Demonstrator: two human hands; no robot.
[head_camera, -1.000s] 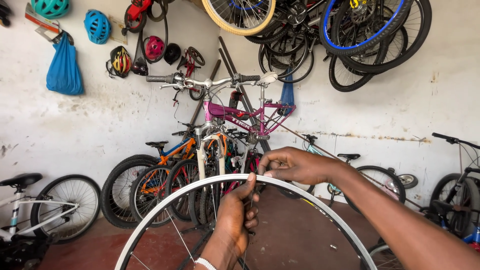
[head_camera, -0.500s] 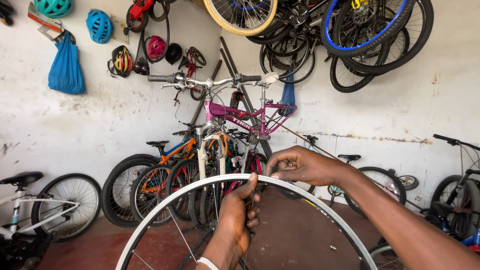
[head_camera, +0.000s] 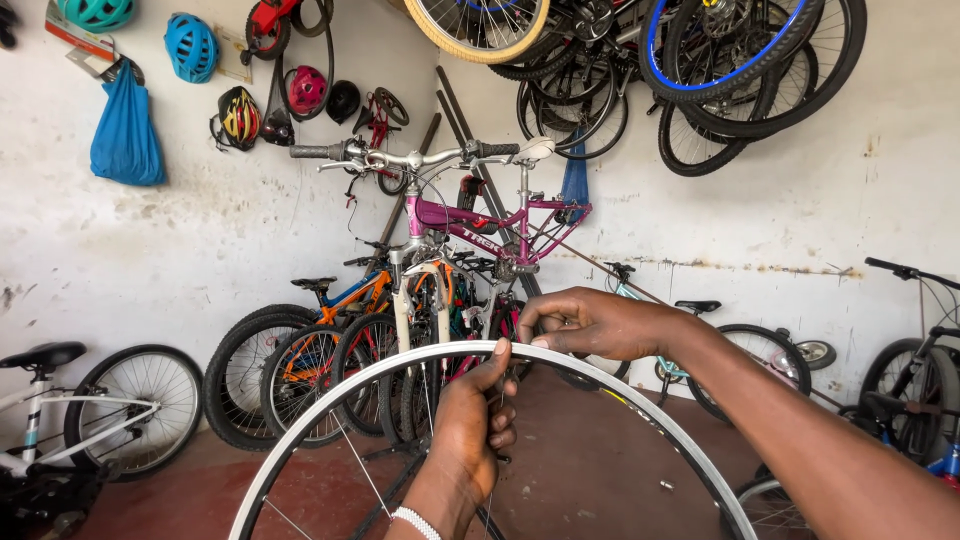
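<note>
Silver wheel rim (head_camera: 640, 385) sits lower centre w/ our left hand (head_camera: 470, 425) pinching a spoke under it, right hand (head_camera: 590, 322) curled on top; we risk bending that spoke if grip slips.

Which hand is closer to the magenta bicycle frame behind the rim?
Right. The right hand pinches the silver rim top, just below the magenta bicycle frame; the left hand is lower, inside the rim.

Even, bright daylight fills the scene with soft, faint shadows behind the bikes on the far wall (head_camera: 800, 230), mild sheen on the near rim (head_camera: 400, 365), sharp focus throughout, and slight wide-angle bending at left and right edges.
</note>
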